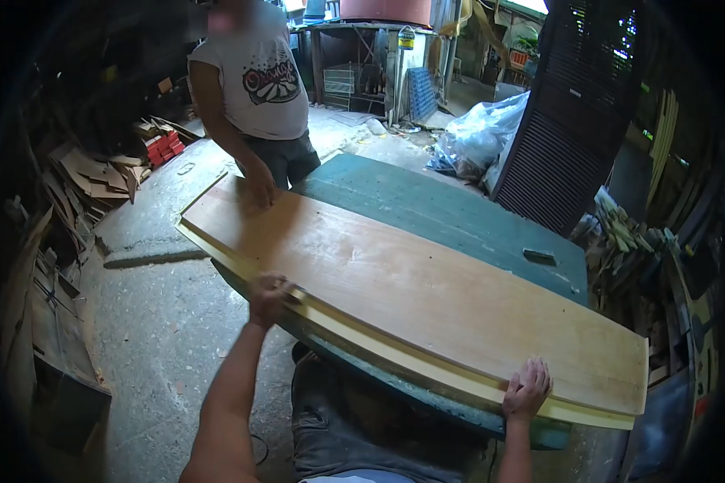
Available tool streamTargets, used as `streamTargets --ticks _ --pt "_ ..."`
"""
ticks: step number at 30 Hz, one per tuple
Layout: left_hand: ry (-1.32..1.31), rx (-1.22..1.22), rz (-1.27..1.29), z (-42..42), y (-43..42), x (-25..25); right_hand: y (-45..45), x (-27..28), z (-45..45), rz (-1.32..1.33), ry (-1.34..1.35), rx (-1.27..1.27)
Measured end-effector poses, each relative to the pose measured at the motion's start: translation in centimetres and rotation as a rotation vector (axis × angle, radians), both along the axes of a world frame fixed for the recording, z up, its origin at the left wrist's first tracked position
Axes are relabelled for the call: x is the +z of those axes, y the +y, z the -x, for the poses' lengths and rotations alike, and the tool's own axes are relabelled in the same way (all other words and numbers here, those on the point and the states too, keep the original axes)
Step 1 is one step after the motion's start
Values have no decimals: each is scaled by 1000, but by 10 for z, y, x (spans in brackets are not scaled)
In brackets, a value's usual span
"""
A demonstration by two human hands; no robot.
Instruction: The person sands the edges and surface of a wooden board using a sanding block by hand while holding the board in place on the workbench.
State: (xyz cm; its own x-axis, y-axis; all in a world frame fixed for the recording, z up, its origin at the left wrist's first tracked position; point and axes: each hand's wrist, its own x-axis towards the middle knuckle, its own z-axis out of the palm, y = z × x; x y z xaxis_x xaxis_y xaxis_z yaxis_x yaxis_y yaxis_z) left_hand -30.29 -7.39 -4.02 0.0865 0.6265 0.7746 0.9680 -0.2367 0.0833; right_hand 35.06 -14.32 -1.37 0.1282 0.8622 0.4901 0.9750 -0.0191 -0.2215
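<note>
A long light-brown wooden panel (pixel 427 282) lies across a green tabletop (pixel 403 197), with a pale wooden strip (pixel 427 360) along its near edge. My left hand (pixel 267 300) is closed at that near edge, left of centre. Its fingers are slightly blurred, and a small dark gap or piece shows beside them. Toward the right end, my right hand (pixel 528 390) rests over the strip, its fingers lying on the panel's top and its thumb apart. Across from me, another person's hand (pixel 259 185) touches the far left part of the panel.
The other person (pixel 258 80) stands behind the panel's left end. A dark louvered door (pixel 576 113) leans at the right, near a plastic bag (pixel 483 133). Wood scraps (pixel 97 177) pile up at the left, and more wood pieces (pixel 632 237) lie at the right.
</note>
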Motion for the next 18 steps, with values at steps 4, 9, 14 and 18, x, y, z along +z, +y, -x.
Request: streamTargets --ticks 4,9,14,18 --pt "7 -48 27 3 -6 20 0 -4 -2 -6 -22 -10" --pt "1 -382 66 -179 -44 47 0 -3 -1 0 -31 -7" --pt "116 -449 168 -256 -55 38 0 -9 -9 4 -25 11" --pt "88 -318 117 -159 -26 21 1 -9 -6 -17 -24 -2"
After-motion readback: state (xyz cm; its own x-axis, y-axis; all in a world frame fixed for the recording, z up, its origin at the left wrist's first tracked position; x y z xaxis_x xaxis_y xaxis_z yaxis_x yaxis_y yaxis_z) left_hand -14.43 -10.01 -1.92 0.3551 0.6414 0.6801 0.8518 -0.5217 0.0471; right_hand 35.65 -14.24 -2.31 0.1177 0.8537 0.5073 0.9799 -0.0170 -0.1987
